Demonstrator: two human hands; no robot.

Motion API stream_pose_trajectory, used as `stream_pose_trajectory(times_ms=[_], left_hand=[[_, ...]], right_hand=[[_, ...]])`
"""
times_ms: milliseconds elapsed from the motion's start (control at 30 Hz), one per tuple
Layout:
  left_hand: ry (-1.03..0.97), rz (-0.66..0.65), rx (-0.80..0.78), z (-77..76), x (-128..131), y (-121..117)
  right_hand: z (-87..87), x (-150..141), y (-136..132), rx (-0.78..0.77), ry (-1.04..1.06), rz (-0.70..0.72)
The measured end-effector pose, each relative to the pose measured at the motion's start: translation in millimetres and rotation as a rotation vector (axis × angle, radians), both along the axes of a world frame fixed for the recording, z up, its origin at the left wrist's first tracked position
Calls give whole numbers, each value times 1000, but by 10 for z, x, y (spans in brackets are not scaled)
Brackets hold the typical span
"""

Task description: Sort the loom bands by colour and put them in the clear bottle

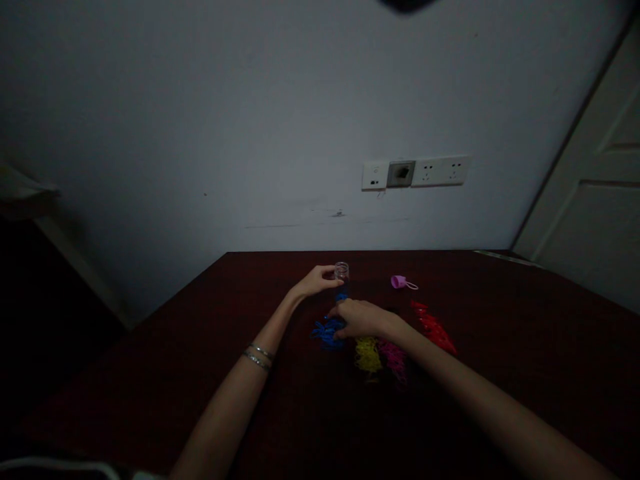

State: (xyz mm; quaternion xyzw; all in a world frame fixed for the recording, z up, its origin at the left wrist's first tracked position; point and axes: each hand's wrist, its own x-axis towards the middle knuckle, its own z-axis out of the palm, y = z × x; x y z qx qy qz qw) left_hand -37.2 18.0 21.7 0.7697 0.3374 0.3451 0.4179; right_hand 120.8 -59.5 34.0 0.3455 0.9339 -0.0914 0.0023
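My left hand [316, 281] grips a small clear bottle [342, 271] from its left side, thumb and fingers around it. The bottle stands upright with its mouth uncovered, and some blue shows at its base. My right hand [364, 318] reaches over a pile of thin blue loops [326, 332], which look like rubber bands. Its thumb and forefinger are apart at the pile, with a speck of blue by the forefinger tip. Under my right wrist lie a yellow pile [368, 355] and a magenta pile [394, 360] of similar loops, both partly hidden.
A pink cap with a loop [399, 282] lies right of the bottle. Red pieces [433, 327] stretch along the right side of my forearm. The dark red table [270, 267] meets a wall with sockets [440, 171]. A door [595, 173] is at the right.
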Motion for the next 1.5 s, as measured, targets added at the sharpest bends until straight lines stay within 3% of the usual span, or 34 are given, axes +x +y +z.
stream_pose_trajectory(times_ms=[433, 600, 800, 1033, 1267, 1500], left_hand=[[-33, -12, -18, -6, -1, -6], [-34, -6, -28, -4, -1, -6], [-33, 8, -33, -36, -4, 27], [-59, -11, -27, -15, -6, 15], [-56, -34, -10, 11, -8, -15], [-18, -21, 2, -12, -10, -2]], right_hand=[[-168, -46, 77, -33, 60, 14], [-171, -59, 86, -16, 118, 40], [-135, -73, 144, -127, 251, 115], [116, -3, 200, -294, 464, 70], [461, 193, 360, -254, 683, 21], [469, 282, 663, -238, 847, -146]])
